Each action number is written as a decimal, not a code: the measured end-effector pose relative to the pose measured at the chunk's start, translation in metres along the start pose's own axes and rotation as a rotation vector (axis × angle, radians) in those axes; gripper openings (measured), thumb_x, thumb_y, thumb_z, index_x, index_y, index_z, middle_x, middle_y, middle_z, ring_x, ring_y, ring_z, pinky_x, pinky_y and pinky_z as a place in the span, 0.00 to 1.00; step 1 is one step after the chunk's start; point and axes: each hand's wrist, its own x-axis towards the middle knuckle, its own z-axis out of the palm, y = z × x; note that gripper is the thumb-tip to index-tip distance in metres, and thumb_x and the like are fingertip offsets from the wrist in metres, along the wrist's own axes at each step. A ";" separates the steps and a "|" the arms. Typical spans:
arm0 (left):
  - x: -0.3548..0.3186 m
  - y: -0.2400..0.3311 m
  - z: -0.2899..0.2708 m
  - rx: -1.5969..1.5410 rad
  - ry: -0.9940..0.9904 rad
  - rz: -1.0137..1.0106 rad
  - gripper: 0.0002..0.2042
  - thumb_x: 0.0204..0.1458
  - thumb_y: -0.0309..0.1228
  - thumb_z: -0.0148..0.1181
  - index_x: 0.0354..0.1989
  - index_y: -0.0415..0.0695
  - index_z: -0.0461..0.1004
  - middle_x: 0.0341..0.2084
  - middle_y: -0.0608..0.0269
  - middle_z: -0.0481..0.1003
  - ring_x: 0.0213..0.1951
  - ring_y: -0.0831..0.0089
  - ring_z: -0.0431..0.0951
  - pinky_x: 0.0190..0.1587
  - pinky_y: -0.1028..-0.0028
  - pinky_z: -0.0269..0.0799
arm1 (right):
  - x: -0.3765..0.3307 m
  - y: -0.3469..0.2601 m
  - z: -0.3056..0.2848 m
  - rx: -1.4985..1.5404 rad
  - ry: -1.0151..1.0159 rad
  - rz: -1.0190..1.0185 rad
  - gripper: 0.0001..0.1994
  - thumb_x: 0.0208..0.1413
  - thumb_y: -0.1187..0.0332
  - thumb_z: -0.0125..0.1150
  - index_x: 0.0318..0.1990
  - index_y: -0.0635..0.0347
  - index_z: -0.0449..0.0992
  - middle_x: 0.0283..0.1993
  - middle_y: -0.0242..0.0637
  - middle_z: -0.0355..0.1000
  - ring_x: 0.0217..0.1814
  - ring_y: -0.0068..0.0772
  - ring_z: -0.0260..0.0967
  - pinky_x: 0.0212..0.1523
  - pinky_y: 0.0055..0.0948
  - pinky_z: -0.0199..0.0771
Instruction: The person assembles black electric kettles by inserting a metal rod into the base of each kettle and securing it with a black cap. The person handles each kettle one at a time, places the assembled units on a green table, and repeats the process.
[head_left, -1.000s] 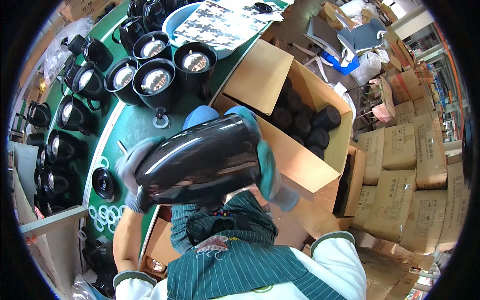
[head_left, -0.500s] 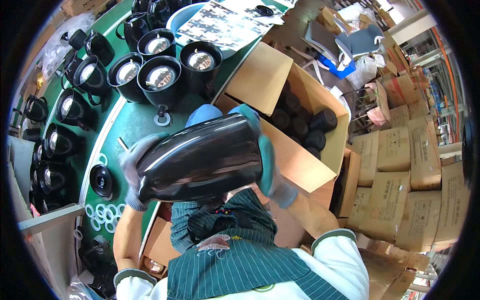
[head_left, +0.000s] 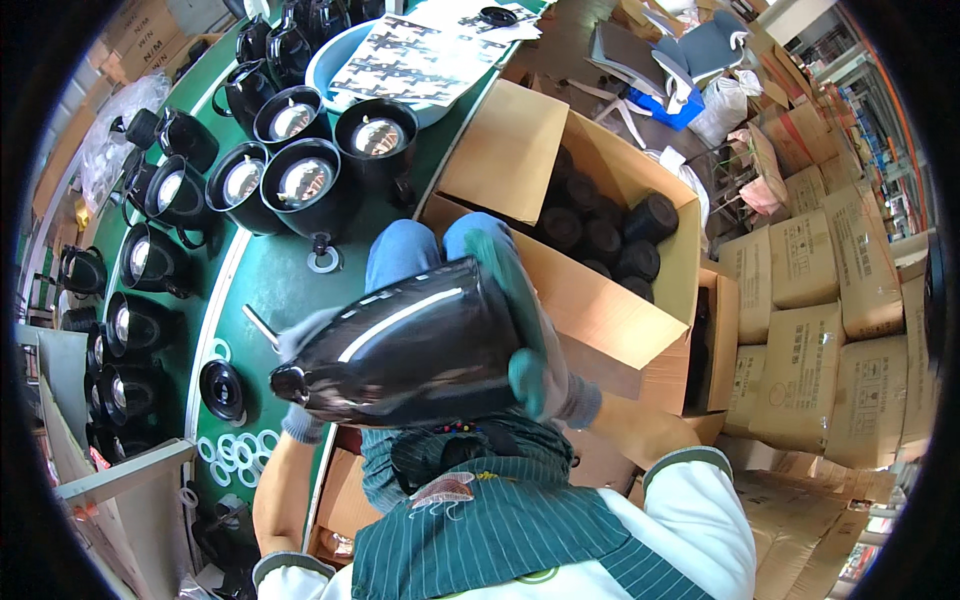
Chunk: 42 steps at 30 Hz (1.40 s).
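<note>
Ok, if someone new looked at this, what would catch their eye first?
A glossy black tapered vessel, held at the centre between gloved left hand and right hand, would probably draw the eye first. Next come the round black pots with shiny silvery centres on the green tabletop at upper left, and the open brown cardboard box of black cylindrical pieces, right of centre.
</note>
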 end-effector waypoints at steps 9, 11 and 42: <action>-0.029 -0.006 0.028 0.490 -0.147 0.344 0.36 0.43 0.36 0.74 0.62 0.35 0.70 0.52 0.49 0.78 0.51 0.55 0.82 0.56 0.63 0.76 | 0.048 0.040 -0.065 0.412 -0.043 0.348 0.28 0.73 0.53 0.50 0.72 0.64 0.65 0.71 0.35 0.67 0.65 0.23 0.67 0.71 0.27 0.61; -0.019 0.007 0.021 0.592 -0.526 0.512 0.42 0.39 0.43 0.75 0.65 0.37 0.68 0.61 0.41 0.72 0.60 0.44 0.75 0.67 0.52 0.67 | 0.064 0.032 -0.088 0.346 -0.104 0.409 0.27 0.64 0.57 0.64 0.65 0.65 0.73 0.62 0.38 0.75 0.53 0.27 0.75 0.61 0.27 0.74; 0.066 0.117 0.035 0.731 -0.594 0.192 0.20 0.57 0.42 0.68 0.47 0.37 0.75 0.27 0.50 0.79 0.27 0.55 0.82 0.32 0.63 0.78 | 0.013 0.087 0.008 0.602 0.017 0.516 0.59 0.56 0.18 0.27 0.79 0.62 0.43 0.71 0.59 0.63 0.72 0.51 0.65 0.74 0.47 0.63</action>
